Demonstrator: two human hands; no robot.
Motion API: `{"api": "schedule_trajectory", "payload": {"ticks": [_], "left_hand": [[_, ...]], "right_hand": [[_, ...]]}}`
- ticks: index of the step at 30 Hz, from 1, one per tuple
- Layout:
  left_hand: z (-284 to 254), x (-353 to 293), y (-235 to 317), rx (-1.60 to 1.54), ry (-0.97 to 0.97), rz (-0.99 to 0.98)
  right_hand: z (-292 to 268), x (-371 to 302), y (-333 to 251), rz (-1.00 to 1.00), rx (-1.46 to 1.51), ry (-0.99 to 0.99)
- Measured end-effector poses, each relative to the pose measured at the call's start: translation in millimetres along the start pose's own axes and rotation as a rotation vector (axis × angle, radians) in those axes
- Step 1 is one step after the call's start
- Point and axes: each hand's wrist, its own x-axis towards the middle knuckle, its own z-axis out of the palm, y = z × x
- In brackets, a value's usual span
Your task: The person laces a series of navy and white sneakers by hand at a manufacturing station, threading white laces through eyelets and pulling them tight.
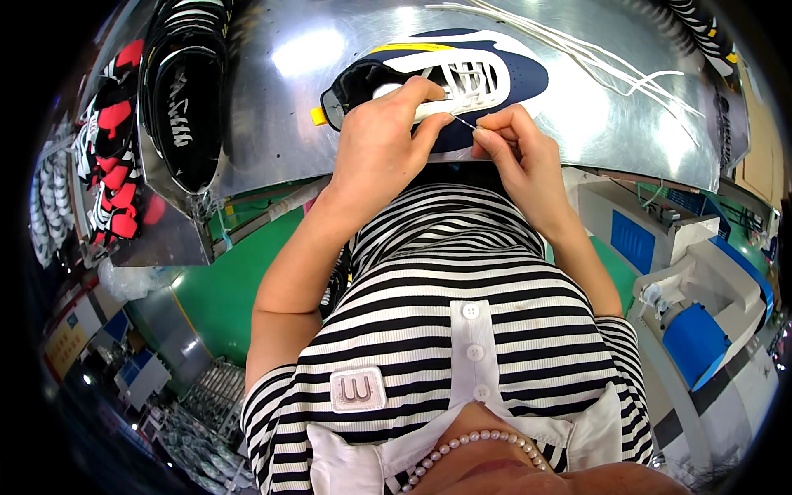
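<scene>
A navy and white sneaker (524, 76) with yellow trim lies on its side on the metal table, toe to the right. White laces (472, 78) are threaded across its front. My left hand (384, 136) is closed on the shoe's near edge by the opening, its index finger on the eyelet row. The left thumb tip meets one end of a thin, light strand (464, 122). My right hand (524, 157) pinches the strand's other end between thumb and fingers, just off the shoe's near side. Whether it is a lace end or a hook is too small to tell.
Loose white laces (594, 58) spread over the metal table (280, 107) at right. A black shoe (186, 120) stands at left, near red, black and white shoe pieces (111, 165). More striped shoes (709, 33) sit far right. A grey and blue machine (693, 330) stands lower right.
</scene>
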Motion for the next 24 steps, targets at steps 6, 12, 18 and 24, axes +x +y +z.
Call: {"api": "schedule_trajectory", "payload": {"ticks": [6, 12, 18, 24], "left_hand": [[5.0, -3.4, -2.3, 0.008, 0.064, 0.133], [14.5, -12.7, -1.5, 0.108, 0.118, 0.284], [0.7, -12.8, 1.2, -0.010, -0.021, 0.120], [-16.3, 1.4, 1.0, -0.066, -0.420, 0.162]], "right_hand": [[0.9, 5.8, -2.3, 0.068, -0.069, -0.016], [20.9, 21.4, -8.2, 0.086, -0.179, 0.033], [-48.1, 15.1, -31.4, 0.199, -0.195, -0.154], [-19.5, 52.3, 15.3, -0.174, -0.311, 0.230]]}}
